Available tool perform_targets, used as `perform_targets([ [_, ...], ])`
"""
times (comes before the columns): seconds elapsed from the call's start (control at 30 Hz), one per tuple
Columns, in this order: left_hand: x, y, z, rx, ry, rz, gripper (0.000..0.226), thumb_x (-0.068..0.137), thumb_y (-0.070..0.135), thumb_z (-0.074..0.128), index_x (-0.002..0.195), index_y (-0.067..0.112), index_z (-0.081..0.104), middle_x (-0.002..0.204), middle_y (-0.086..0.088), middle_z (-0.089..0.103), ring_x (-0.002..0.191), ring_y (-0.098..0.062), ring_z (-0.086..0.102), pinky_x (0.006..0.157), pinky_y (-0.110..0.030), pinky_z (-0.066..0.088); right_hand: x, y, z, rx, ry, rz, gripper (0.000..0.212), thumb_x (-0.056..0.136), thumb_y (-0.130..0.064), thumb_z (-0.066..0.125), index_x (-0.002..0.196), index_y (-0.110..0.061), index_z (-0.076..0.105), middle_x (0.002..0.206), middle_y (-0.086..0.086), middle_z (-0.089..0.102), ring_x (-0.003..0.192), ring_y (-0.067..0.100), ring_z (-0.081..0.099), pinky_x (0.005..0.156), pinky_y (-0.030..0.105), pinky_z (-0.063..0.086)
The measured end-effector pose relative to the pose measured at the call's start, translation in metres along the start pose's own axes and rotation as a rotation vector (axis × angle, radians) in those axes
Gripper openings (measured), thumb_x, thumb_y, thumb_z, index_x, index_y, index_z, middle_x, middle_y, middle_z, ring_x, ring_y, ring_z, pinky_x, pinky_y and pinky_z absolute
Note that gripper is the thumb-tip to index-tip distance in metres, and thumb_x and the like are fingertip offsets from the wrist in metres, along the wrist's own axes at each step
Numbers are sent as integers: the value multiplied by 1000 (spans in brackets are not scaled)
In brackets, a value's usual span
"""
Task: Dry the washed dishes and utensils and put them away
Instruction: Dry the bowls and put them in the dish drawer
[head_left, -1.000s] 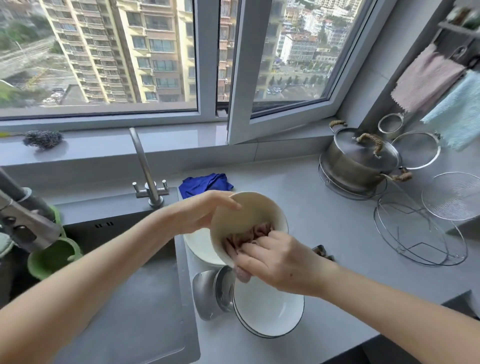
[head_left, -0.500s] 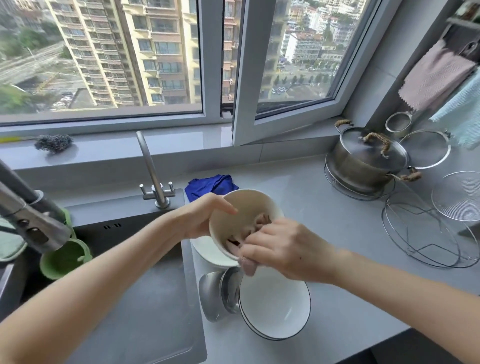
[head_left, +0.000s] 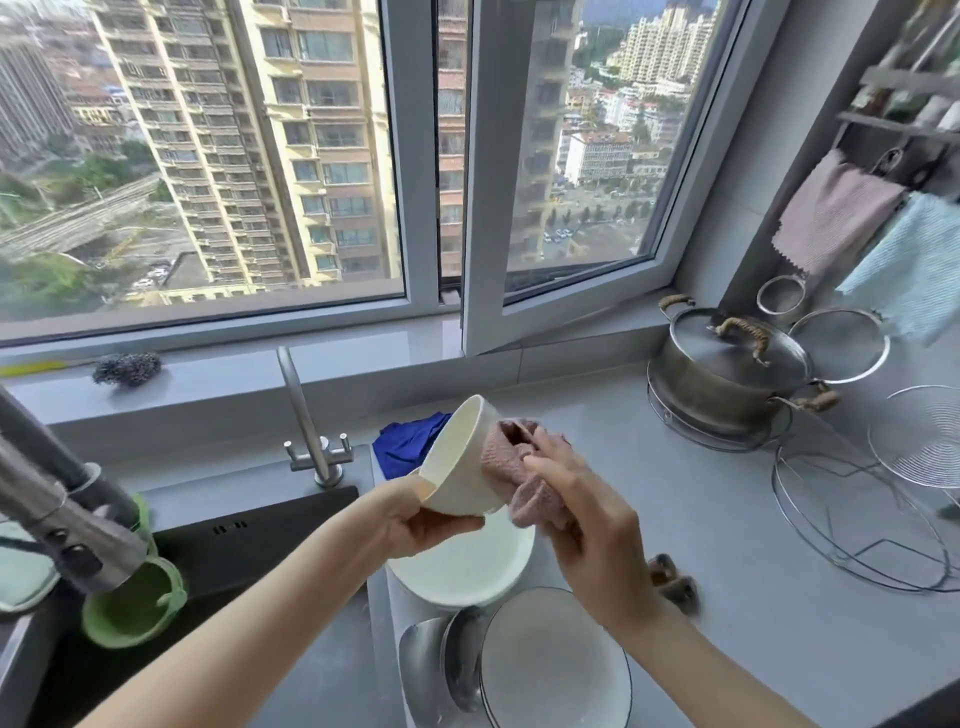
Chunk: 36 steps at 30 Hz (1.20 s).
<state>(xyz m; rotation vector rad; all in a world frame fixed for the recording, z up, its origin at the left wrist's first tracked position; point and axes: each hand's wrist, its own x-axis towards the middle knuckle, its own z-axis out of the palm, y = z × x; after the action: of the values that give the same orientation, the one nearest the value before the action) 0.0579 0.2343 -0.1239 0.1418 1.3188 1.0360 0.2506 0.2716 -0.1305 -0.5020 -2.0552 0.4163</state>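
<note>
Side of bowl (head_left: 460, 467) — behind pink cloth (head_left: 535, 499)

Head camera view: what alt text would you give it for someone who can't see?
A person's left hand holds a cream bowl tilted on its side while the right hand presses a pink cloth to its outside, above white dishes on a grey counter beside a dark sink. A lidded steel pot sits to the right.

Left hand (head_left: 415, 525) grips bowl (head_left: 462, 467) (right hand (head_left: 592, 540) presses cloth (head_left: 506, 460)).
</note>
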Motion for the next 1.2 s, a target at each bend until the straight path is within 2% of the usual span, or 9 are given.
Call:
perform_targets([
  [0.2,-14,23,30,393,-119,185,32,45,8,74,73,-6,66,82,-22,61,76,-26,60,81,-31,50,24,4,20,-102,153,-93,31,97,-40,49,123,-24,48,144,14,33,135,45,34,103,52,42],
  [0.27,-25,30,38,490,-81,179,7,68,4,66,62,1,68,69,-16,62,56,-14,59,57,-16,49,48,1,5,-4,197,-89,33,96,-44,50,119,-20,52,138,12,43,128,37,46,103,39,43],
  [0.33,-28,32,43,527,-20,147,26,82,-6,47,62,-1,64,50,-9,59,35,-6,49,36,-10,38,75,-2,-16,249,151,20,23,93,-39,57,106,-19,58,127,4,56,117,21,58,96,25,45],
  [0.5,-27,24,67,497,116,285,23,80,-6,45,65,-4,62,42,-9,55,31,-10,47,32,-13,33,107,11,-45,835,6,661,8,92,-8,58,96,-14,59,70,-13,68,43,0,55,45,10,41],
  [0.6,-20,16,85,304,177,457,18,62,8,57,73,-5,63,51,-13,59,38,-17,53,37,-17,37,96,26,-43,890,21,878,21,91,-41,59,110,-32,60,81,-12,67,72,8,61,58,22,46],
  [0.7,-10,13,100,152,346,628,28,54,17,59,77,2,66,69,-13,62,55,-25,56,45,-24,43,82,29,-42,933,65,936,42,77,-62,64,106,-33,55,65,-4,49,56,13,43,48,23,29],
  [0.83,-7,8,131,-84,482,616,6,68,0,57,64,2,59,45,-5,56,41,-17,51,46,-24,38,70,25,-34,887,141,797,47,81,-50,68,122,-35,50,100,-6,65,78,13,60,62,26,46],
  [0.97,-8,3,150,-133,489,523,58,74,-16,34,24,15,36,24,3,31,20,-7,29,32,-12,22,53,32,-27,605,173,544,84,68,-50,71,139,-19,39,145,-7,37,135,2,33,112,23,29],
  [1.2,-26,-10,138,-195,193,287,40,88,-15,16,73,-5,52,39,-13,47,25,-9,42,22,-9,23,35,70,-42,733,-77,285,91,60,-24,81,134,-47,34,146,1,34,136,13,36,107,36,40],
])
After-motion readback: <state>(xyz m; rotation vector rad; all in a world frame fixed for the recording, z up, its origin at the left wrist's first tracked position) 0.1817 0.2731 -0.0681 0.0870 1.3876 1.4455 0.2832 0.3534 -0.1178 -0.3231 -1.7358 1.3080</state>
